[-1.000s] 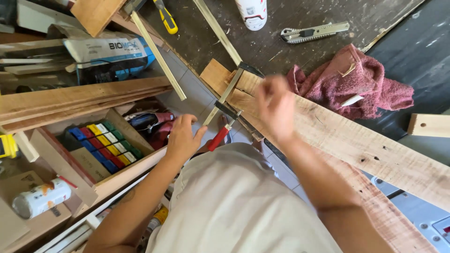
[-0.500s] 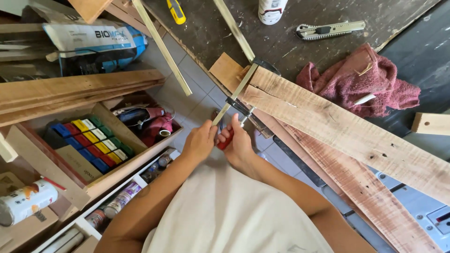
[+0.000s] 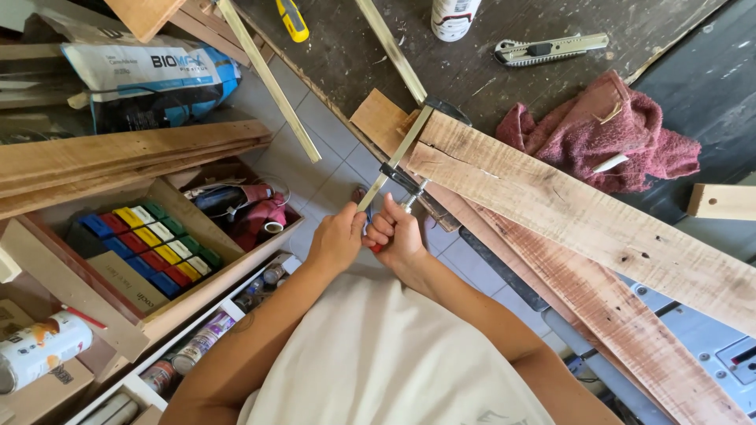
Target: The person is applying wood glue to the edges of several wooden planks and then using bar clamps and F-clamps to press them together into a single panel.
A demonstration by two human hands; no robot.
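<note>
A metal bar clamp grips the near end of a long rough wooden plank at the edge of the dark workbench. Its red handle is almost hidden between my two hands. My left hand is wrapped around the lower end of the clamp bar. Pressed against it on the right, my right hand is closed on the handle below the clamp's screw. A second reddish plank lies under the first.
A dark red rag, a utility knife and a white bottle lie on the bench. Left of me stand wooden crates with coloured blocks, stacked boards, a bag and spray cans.
My right hand came down from the plank to the clamp handle and joined my left hand there. Both hands have since stayed on the clamp.
</note>
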